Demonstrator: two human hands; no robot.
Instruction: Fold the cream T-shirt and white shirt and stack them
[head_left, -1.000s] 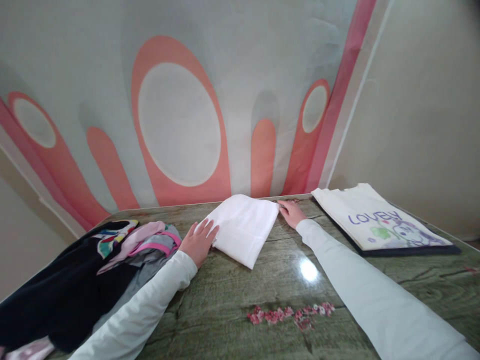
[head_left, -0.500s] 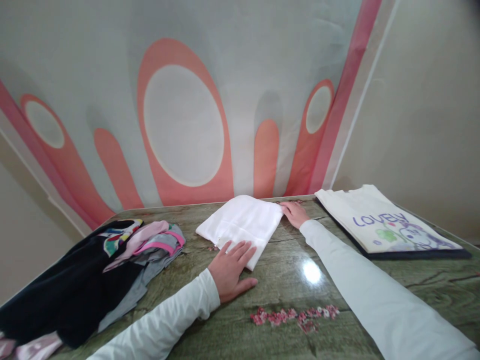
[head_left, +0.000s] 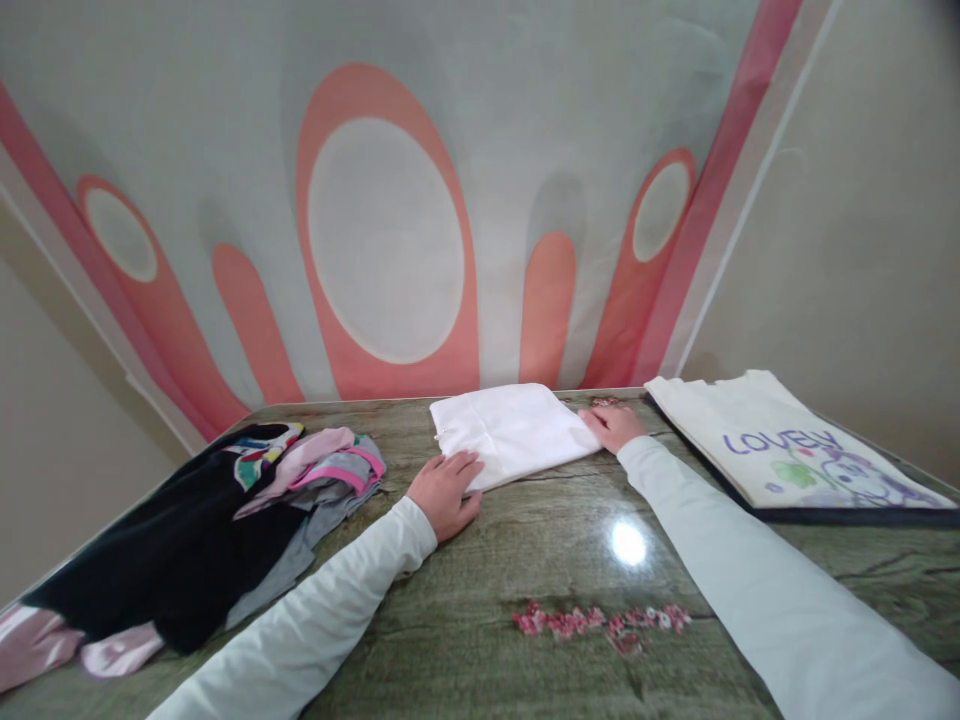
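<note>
A folded white cloth (head_left: pixel 514 432) lies flat near the far edge of the green wood-grain table (head_left: pixel 525 560). My left hand (head_left: pixel 444 492) rests at its near left corner, fingers stretched out and touching the cloth's edge. My right hand (head_left: pixel 615 426) lies flat at the cloth's right corner, fingers extended against it. Both arms wear pale long sleeves.
A heap of dark, pink and grey clothes (head_left: pixel 187 520) covers the table's left side. A folded white garment printed "LOVELY" (head_left: pixel 787 450) lies on a dark one at the right. A wall with pink ovals (head_left: pixel 390 230) stands right behind the table.
The white cloth has turned and slid toward the far edge, now lying square. My left hand moved from its near edge to its near left corner. The right hand stayed at the right corner.
</note>
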